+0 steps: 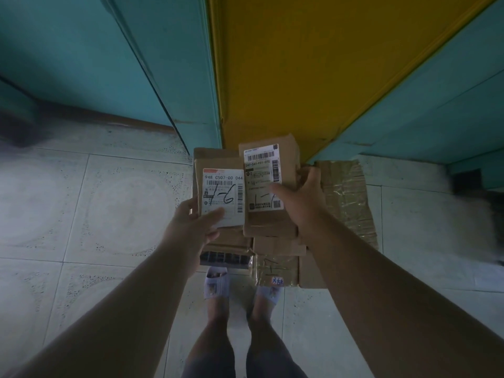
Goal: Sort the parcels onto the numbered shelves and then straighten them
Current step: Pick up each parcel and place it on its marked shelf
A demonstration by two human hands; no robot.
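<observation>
Brown cardboard everywhere: you've got two small parcels up at once. Your left hand (195, 223) grips the parcel marked 1-6 (218, 192), thumb over the lower edge of its label, fingers hidden behind the box. The label (223, 196) reads "948 C507-00 044"; the fine print under the barcode is too small to read. Your right hand (300, 197) clamps the parcel marked 1-1 (268, 186), thumb across the label face, fingers wrapped round the right side. The thumb covers part of the handwritten mark, so 1-1 is my best read. The two parcels sit side by side, edges touching or nearly so; can't tell which.

Below them is a stack of more boxes (278, 257) on the tiled floor (81, 200), mostly blocked by your hands and forearms. One has glossy tape and a scrawled mark, unreadable. A larger taped carton (346, 197) lies to the right, partly behind your right wrist. A dark item under the left parcel is only partly visible; can't identify it.

Teal panels (81, 58) and a yellow panel (286, 64) fill the top, blurred at the edges. Your slippered feet (216, 282) stand just short of the stack.
</observation>
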